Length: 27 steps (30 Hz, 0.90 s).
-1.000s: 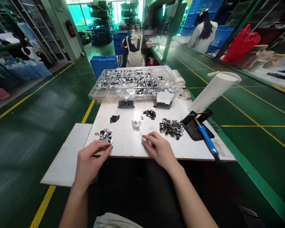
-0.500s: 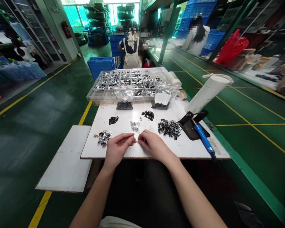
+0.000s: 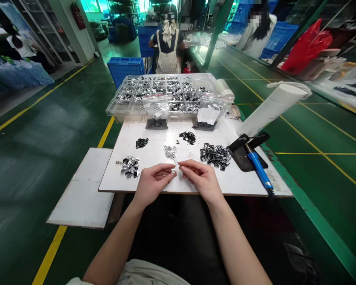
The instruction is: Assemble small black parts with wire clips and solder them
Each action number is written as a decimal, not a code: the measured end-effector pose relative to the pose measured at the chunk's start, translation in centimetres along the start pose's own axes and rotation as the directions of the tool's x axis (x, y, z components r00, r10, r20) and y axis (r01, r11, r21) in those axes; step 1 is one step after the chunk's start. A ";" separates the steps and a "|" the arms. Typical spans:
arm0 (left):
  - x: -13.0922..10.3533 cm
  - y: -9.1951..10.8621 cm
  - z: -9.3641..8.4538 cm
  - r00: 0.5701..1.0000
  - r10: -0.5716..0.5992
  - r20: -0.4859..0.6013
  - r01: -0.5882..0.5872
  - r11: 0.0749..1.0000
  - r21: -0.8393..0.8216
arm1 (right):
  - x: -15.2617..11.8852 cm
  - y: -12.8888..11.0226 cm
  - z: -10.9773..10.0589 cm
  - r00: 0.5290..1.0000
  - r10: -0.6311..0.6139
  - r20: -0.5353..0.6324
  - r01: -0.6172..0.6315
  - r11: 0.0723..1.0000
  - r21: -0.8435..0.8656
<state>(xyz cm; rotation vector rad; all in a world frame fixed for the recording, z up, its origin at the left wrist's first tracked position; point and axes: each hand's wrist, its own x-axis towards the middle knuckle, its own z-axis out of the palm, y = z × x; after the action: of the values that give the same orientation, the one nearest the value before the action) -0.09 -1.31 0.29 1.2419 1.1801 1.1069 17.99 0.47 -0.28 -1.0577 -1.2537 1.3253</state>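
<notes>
The left hand is gripping a small shiny metal piece between thumb and fingers, above the near edge of the white table. The right hand is facing it with bent fingers and fingertips near together — whether these are pinching something, I cannot tell. The hands are staying near each other, probably because such a small piece is needing fine control from both sides.

Just beyond the fingers, a pile of thin silver parts is lying within easy reach. A shiny metal pile is sitting on the left, and a larger dark pile on the right — separate, perhaps so that the kinds are not mixing. The blue-handled tool is resting at the right side, maybe for keeping the middle free
</notes>
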 end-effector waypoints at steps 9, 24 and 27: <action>0.0 0.4 0.2 1.000 -0.025 -0.017 0.025 1.000 -0.010 | -0.3 0.3 0.0 0.999 0.036 0.000 -0.036 0.999 -0.025; 0.1 -0.4 -0.1 0.999 0.025 0.035 -0.025 1.000 -0.005 | -0.6 0.0 0.0 0.999 0.021 0.043 -0.017 0.996 -0.084; 0.1 -0.3 -0.1 0.998 0.035 0.049 -0.037 0.999 0.027 | -0.6 -0.1 0.1 0.998 0.041 0.037 -0.036 0.992 -0.122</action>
<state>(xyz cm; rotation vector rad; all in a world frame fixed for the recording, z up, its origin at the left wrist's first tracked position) -0.20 -1.25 -0.06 1.3089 1.1438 1.0841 17.94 -0.13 -0.20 -1.1513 -1.3635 1.3180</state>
